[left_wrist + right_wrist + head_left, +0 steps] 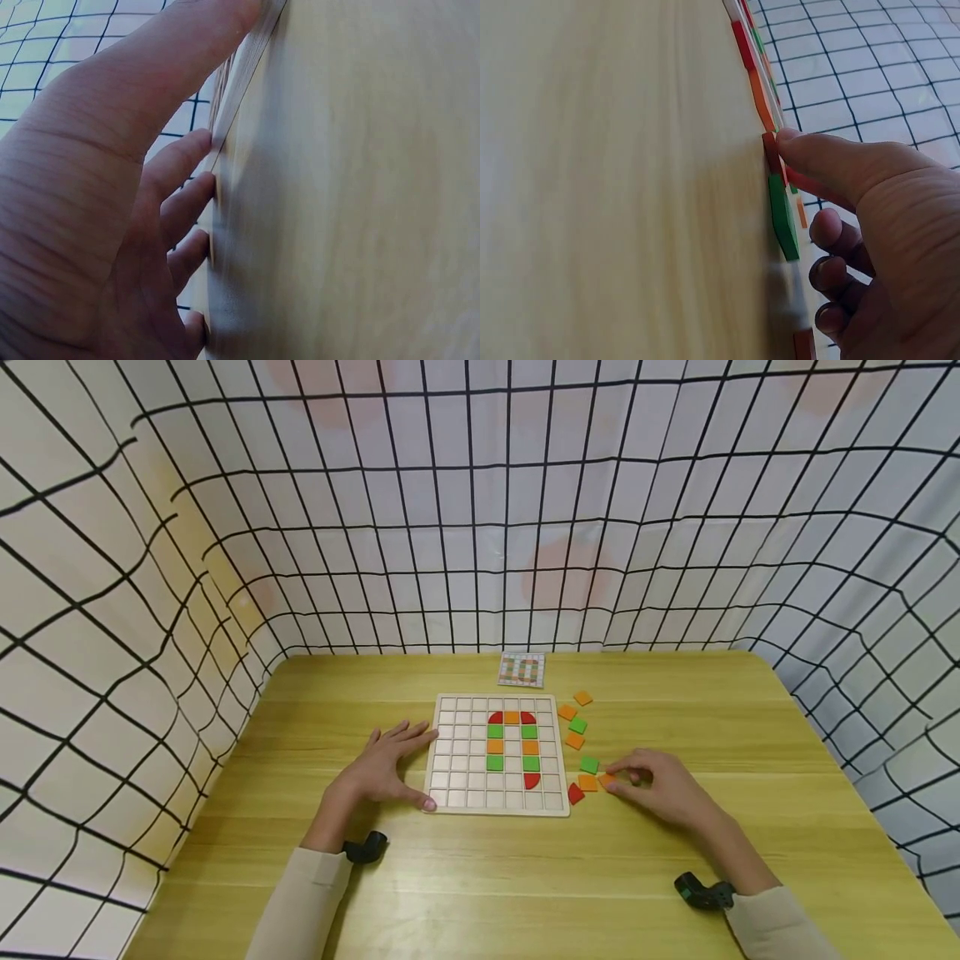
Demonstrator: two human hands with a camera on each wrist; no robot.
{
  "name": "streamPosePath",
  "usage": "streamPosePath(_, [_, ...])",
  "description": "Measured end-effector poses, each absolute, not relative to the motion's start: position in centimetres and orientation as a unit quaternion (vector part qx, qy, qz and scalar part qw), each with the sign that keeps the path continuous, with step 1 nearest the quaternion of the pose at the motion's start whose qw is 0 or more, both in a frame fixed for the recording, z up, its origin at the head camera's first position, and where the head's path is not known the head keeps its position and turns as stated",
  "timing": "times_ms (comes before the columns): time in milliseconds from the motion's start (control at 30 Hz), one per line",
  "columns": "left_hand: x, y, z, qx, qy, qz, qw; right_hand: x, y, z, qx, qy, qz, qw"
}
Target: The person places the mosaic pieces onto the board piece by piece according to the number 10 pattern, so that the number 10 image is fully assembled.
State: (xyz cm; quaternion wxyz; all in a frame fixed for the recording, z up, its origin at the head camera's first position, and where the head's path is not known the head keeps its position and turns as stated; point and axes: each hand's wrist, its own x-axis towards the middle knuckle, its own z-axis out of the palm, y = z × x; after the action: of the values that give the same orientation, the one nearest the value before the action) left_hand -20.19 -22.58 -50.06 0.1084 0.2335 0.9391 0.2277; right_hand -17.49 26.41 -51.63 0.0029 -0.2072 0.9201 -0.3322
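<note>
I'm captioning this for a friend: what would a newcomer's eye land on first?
First, the arch of red, orange and green tiles on the pale grid board, below the head view's centre. Next, the left hand lies spread at the board's left edge, and the right hand pinches an orange tile beside loose tiles right of the board.

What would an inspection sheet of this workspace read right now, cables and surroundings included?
Surface: wood-grain tabletop, pale reflections.
Job's things: gridded board bearing ten red, orange and green tiles; patterned card beyond it; loose tiles to its right.
Clutter: nothing seen.
Left hand: fingers spread, touching the board's left edge.
Right hand: thumb and finger pinching an orange tile.
Wrists: a black device on each.
Cables: nothing seen.
Surroundings: black mesh against pale backing, behind and at both sides.
</note>
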Motion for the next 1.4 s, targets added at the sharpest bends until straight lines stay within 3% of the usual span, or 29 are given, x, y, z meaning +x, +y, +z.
streamPosePath(467, [-20.2, -22.6, -50.0, 0.234, 0.94, 0.225, 0.108, -17.2, 27.2, -51.2, -0.221, 0.916, -0.333, 0.036])
streamPosePath(1400, [-20.0, -22.5, -49.8, 0.232, 0.94, 0.225, 0.108, -18.3, 23.9, -50.3, -0.195, 0.916, -0.35, 0.007])
